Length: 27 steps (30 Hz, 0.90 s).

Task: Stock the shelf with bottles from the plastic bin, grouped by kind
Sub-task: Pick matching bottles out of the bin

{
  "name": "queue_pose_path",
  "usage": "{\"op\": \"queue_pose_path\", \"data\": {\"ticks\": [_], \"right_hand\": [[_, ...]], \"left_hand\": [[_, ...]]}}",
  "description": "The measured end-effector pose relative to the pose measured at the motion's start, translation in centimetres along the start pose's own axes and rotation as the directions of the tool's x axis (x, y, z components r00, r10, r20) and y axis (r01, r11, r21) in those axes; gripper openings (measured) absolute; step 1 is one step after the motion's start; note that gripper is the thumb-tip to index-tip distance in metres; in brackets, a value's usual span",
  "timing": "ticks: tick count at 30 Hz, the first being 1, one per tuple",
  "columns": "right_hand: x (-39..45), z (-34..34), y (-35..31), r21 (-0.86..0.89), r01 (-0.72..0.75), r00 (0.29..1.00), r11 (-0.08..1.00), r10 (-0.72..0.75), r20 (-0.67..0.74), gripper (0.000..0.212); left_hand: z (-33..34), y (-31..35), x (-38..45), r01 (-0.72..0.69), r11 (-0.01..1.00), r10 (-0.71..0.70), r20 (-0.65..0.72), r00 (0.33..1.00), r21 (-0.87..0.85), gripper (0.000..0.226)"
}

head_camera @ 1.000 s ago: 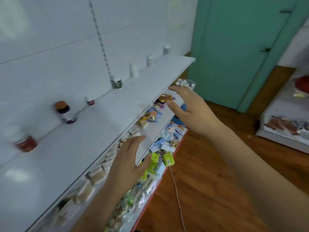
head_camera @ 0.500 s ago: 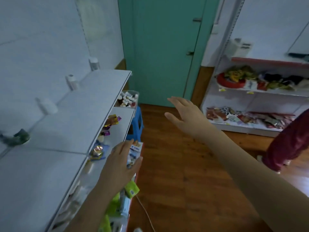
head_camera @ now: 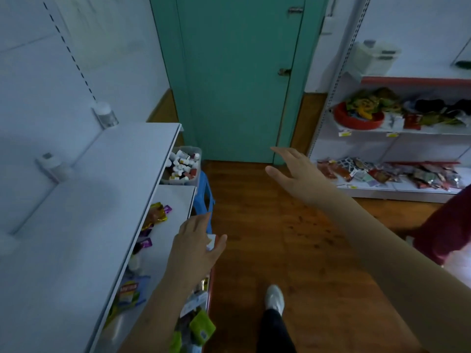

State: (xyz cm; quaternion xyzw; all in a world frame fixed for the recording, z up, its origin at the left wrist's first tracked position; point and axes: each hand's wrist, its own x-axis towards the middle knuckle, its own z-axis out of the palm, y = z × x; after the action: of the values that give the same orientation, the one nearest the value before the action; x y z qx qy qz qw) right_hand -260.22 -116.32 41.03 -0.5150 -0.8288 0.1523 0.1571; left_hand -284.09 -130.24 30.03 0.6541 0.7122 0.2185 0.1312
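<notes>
A clear plastic bin [head_camera: 195, 159] full of small bottles stands on a blue stool [head_camera: 205, 189] past the far end of the white shelf [head_camera: 84, 200] on my left. Two pale bottles stand against the shelf's back wall, one [head_camera: 105, 114] near the far end and one [head_camera: 53, 165] closer to me. My left hand [head_camera: 195, 248] hovers open over the front edge of the lower shelf, holding nothing. My right hand [head_camera: 298, 171] is stretched out open above the floor, well to the right of the bin, also holding nothing.
The lower left shelves [head_camera: 173, 207] hold candy and snack packets. A teal door [head_camera: 239, 80] closes the aisle ahead. Another rack [head_camera: 392, 133] with packets and a red basket [head_camera: 356, 118] stands on the right. A person in dark red [head_camera: 448, 225] is at the right edge. My foot [head_camera: 274, 299] is on the wooden floor.
My view has swung right from the top shelf toward the aisle, bringing the bin, door and right rack into sight. Both hands stayed open and moved off the shelf.
</notes>
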Motion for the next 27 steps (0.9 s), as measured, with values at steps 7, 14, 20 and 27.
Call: {"op": "queue_pose_path", "data": {"ticks": [7,14,20,27], "right_hand": [[16.3,1.6,7.9,0.048,0.056,0.995,0.997,-0.060,0.080,0.072],[33.2,0.8,12.6,0.036,0.213,0.967,0.976,-0.216,0.138,0.067],[45.1,2.7,13.4,-0.074,0.345,0.930,0.936,-0.330,0.159,0.065],[59.7,8.4,11.4,-0.048,0.432,0.885,0.901,-0.413,0.213,0.064]], "left_hand": [[3.7,-1.9,14.6,0.066,0.991,-0.070,0.032,0.997,0.118,0.081],[5.9,-1.3,28.4,0.186,0.972,-0.190,0.010,0.982,0.144,0.086],[7.7,-2.9,37.7,0.250,0.957,-0.259,0.046,0.965,0.149,0.084],[10.3,-8.5,49.0,0.361,0.930,-0.363,0.014,0.932,0.067,0.068]]}}
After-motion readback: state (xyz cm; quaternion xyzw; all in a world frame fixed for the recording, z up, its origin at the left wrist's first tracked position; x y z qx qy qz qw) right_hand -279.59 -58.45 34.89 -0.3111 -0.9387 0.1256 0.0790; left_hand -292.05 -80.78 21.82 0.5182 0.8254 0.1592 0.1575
